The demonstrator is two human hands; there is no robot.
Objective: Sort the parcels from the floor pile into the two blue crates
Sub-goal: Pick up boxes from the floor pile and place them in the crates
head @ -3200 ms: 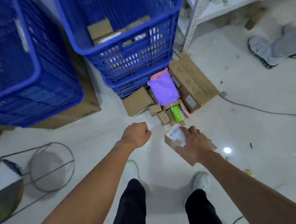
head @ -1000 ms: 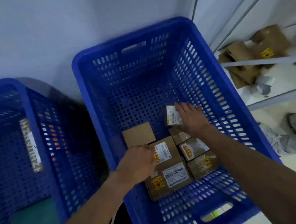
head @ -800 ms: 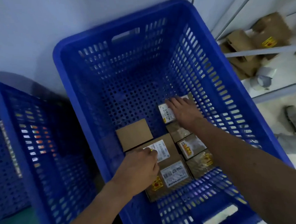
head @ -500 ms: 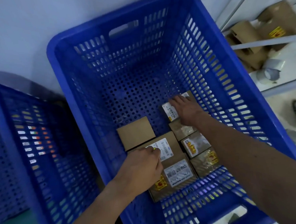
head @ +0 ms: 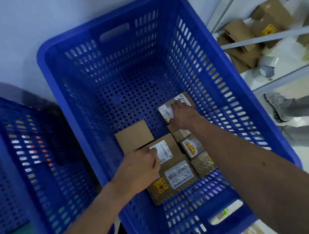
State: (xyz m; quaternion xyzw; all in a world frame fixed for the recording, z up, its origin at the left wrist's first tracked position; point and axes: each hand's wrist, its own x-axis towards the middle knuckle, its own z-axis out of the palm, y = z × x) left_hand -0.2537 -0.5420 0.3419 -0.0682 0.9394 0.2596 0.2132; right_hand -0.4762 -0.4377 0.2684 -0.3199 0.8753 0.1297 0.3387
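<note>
At the far left the left crate (head: 17, 161) stands beside the right crate (head: 74, 112), and the first risk is simple: a parcel meant for one ends up in the other, since the labels are too blurred here to check. In the right crate, near its front wall, the left hand (head: 140, 170) rests on the labelled box (head: 168, 148) with its fingers curled over the box's left edge. I cannot tell whether they pinch it or only press. If that hand drags as it leaves, it may skew this box against the plain box (head: 134, 136) just behind it, or slide it off the big box (head: 179, 176) it seems to overlap. Further right, the right hand (head: 182, 115) lies on the parcel (head: 167, 110), fingers fairly straight across its top, pressing rather than wrapped round it. The parcel sits on the crate floor close to the right wall, just beyond the row of small boxes (head: 190, 146). It looks slightly tilted, perhaps resting on the nearest small box, so once let go it may tip or settle askew. Lifting the hand quickly could also catch its edge and flip it.
</note>
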